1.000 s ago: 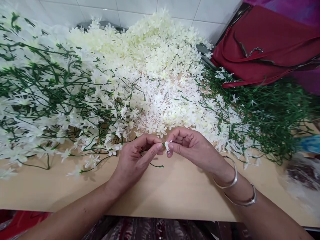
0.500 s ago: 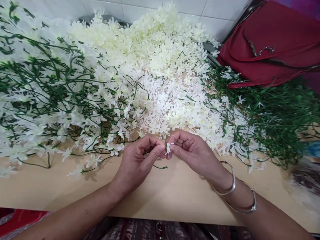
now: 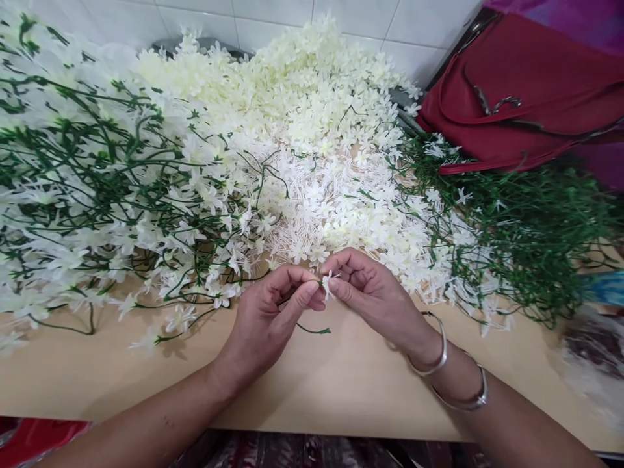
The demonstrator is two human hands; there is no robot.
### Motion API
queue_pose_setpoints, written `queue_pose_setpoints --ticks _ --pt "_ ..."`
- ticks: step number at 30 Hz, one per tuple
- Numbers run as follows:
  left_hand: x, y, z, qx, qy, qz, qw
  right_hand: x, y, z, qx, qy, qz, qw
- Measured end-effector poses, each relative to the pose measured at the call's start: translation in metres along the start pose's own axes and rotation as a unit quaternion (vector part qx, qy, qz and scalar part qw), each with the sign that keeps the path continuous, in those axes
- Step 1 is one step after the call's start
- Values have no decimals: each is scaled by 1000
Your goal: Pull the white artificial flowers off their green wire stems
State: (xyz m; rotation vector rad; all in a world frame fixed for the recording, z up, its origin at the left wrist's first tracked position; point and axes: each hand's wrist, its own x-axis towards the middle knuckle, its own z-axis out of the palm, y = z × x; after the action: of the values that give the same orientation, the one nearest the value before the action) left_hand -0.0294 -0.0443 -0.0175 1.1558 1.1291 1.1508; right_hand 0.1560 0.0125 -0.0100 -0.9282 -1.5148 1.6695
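Low over the table's middle, my two hands meet at a small white artificial flower (image 3: 328,285). My left hand (image 3: 275,318) is closed, its thumb and forefinger pinching the green stem (image 3: 314,331) just behind the bloom; a free end of the stem sticks out below. Thumb and forefinger of my right hand (image 3: 373,296) are pinched on the white petals from the other side. Right behind the hands lies a spread of loose white blossoms and thin white stamens (image 3: 312,195).
White flowers on green stems (image 3: 112,188) are heaped at left. Cream blossoms (image 3: 292,78) pile against the tiled wall (image 3: 273,16). Bare green stems (image 3: 531,221) lie at right, below a red bag (image 3: 531,84). A clear plastic bag (image 3: 595,351) sits at the table's right edge.
The view has shifted slightly. My right fingers have moved a little on the petals, and the flower shows a bit more between the hands. Both pinches hold.
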Motion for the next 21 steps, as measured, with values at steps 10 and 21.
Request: queue_pose_setpoints --ticks 10,21 --pt "0 0 1 30 0 9 1000 1 3 -3 34 -19 19 999" --pt "0 -3 -4 79 -11 13 997 2 8 -1 57 -5 0 998"
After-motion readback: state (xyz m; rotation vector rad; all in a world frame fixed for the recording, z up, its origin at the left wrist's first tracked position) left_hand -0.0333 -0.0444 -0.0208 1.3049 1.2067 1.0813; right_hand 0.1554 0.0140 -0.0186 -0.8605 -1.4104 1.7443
